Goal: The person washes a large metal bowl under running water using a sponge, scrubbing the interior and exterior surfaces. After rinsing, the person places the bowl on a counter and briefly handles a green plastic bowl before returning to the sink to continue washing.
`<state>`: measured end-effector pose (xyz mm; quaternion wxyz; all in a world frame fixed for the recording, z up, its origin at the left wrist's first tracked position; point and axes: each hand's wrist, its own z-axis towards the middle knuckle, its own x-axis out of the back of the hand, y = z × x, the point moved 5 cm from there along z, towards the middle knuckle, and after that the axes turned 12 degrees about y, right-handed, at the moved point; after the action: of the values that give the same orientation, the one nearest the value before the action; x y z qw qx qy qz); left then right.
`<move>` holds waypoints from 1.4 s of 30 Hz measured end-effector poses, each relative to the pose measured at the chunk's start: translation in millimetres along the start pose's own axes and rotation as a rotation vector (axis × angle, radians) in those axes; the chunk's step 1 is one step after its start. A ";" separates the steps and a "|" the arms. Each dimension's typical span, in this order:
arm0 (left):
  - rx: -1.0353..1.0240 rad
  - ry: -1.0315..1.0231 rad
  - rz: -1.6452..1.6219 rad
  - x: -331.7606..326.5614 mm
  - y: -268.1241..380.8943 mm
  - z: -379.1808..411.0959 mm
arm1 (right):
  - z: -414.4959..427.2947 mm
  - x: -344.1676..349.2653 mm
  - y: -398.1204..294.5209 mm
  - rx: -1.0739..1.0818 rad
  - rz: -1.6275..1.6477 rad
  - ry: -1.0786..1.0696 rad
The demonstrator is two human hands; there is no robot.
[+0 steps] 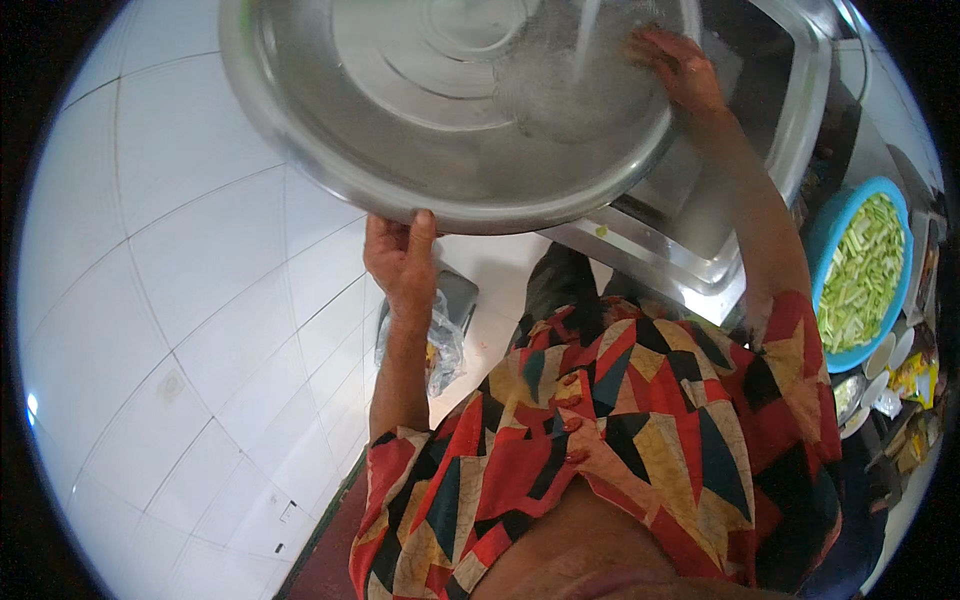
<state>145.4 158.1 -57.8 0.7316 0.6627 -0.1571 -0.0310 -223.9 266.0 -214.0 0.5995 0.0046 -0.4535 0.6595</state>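
Note:
A large round stainless steel basin (420, 172) is tilted over a sink (675, 187), its inside facing me. My left hand (401, 259) grips the near rim, thumb on top and fingers beneath. Reaching across the right rim, my right hand (686, 71) has its fingers at the inner wall. Those fingers are blurred, and I cannot tell whether they hold anything. A stream of water (587, 37) falls into the basin and spreads over the metal near my right hand. The basin's far edge is cut off by the top of the view.
White tiles (202, 292) cover the wall on my left. To the right stands a blue plastic basin (814, 259) of chopped green vegetables (861, 277), with small bowls (879, 356) and a yellow packet (916, 379) beside it. Below my left hand lies a clear plastic bag (448, 345).

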 end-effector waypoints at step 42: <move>-0.015 0.233 -0.114 16.4 13.7 23.3 | -50.6 0.6 -36.8 -0.235 0.004 0.070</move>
<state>152.4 133.2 -39.6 0.7467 0.6643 -0.0331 0.0037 -167.6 292.2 -221.6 0.6100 -0.0897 -0.5066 0.6026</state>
